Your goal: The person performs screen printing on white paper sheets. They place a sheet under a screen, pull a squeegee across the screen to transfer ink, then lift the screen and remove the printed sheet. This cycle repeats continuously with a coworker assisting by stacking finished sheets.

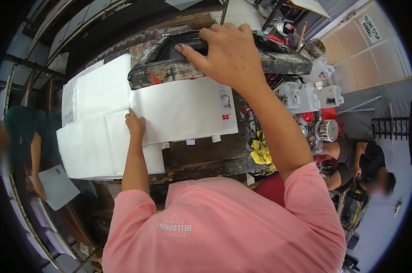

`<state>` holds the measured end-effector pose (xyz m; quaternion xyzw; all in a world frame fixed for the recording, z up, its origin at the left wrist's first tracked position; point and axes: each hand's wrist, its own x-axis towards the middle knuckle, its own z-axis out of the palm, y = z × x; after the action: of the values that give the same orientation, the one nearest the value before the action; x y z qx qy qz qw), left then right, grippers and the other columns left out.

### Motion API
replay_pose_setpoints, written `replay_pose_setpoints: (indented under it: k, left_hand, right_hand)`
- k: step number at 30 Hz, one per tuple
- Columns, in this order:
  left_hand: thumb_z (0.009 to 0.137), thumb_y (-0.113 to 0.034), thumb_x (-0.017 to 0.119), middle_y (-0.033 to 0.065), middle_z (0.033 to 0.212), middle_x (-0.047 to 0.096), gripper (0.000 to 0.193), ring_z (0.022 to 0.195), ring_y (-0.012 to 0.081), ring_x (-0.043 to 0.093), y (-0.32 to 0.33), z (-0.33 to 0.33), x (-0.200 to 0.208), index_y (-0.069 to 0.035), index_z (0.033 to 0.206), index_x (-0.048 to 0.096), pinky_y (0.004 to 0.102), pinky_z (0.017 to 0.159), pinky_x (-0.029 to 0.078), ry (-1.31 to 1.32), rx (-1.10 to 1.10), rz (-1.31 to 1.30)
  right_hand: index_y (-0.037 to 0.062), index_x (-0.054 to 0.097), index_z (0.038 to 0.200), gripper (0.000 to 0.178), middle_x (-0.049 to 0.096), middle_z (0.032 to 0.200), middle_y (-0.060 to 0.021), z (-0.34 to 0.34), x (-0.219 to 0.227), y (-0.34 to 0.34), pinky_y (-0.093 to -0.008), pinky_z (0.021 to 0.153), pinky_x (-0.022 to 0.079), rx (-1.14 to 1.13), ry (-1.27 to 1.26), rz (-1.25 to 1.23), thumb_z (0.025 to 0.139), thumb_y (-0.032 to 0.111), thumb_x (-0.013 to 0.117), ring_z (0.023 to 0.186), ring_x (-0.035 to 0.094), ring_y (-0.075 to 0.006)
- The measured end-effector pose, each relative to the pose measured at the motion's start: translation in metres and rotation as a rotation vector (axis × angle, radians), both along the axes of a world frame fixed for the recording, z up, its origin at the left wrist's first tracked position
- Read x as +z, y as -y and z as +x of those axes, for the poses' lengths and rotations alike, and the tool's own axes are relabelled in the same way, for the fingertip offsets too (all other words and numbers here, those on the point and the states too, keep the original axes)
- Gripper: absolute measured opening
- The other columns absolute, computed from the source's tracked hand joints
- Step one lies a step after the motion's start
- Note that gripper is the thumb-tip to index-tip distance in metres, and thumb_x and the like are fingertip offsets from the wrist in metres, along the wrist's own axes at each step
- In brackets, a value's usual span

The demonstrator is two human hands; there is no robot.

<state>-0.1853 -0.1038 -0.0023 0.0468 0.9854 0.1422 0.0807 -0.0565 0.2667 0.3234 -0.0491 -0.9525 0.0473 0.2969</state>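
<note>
My right hand (233,54) grips the near bar of a paint-stained wooden screen printing frame (169,73), thumb stretched along its top and fingers curled over. The frame is tilted up above the far part of the table, its dark mesh partly behind the hand. Under its near edge lies a large white sheet (183,111). At that sheet's left edge my left hand (136,125) pinches the paper between thumb and fingers. Stacks of white sheets (85,148) spread left of and below the left hand, some overlapping.
The dark printing table (197,154) has a stained edge. A crumpled yellow cloth (260,151), white plastic containers (301,98) and a paint tin (326,130) crowd the right. One person (26,132) at left handles a pale sheet; another (370,161) sits at right. Racks line the left.
</note>
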Motion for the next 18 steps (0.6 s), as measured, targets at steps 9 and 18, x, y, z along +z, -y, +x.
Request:
replay_pose_setpoints:
  k: [9,18]
  left_hand:
    - [0.09,-0.012,0.077,0.0311,0.139,0.052,0.085,0.129,0.0472,0.055,-0.009,-0.006,-0.005,0.009,0.161,0.034,0.0507,0.112,0.048,0.006,-0.014,0.054]
    - [0.09,-0.023,0.085,0.0332,0.149,0.052,0.087,0.133,0.0459,0.057,-0.035,0.027,0.054,0.007,0.159,0.04,0.0466,0.116,0.047,-0.289,-0.05,-0.022]
  right_hand:
    - [0.0072,0.082,0.093,0.061,0.074,0.082,-0.0088,-0.002,-0.001,-0.002,-0.0449,0.088,0.043,0.009,-0.048,0.021,0.095,0.065,0.063,0.089,0.068,-0.0263]
    - [0.0055,0.08,0.088,0.063,0.072,0.084,-0.0099,-0.005,0.004,-0.002,-0.0453,0.09,0.042,0.005,0.006,-0.032,0.095,0.066,0.063,0.09,0.067,-0.0272]
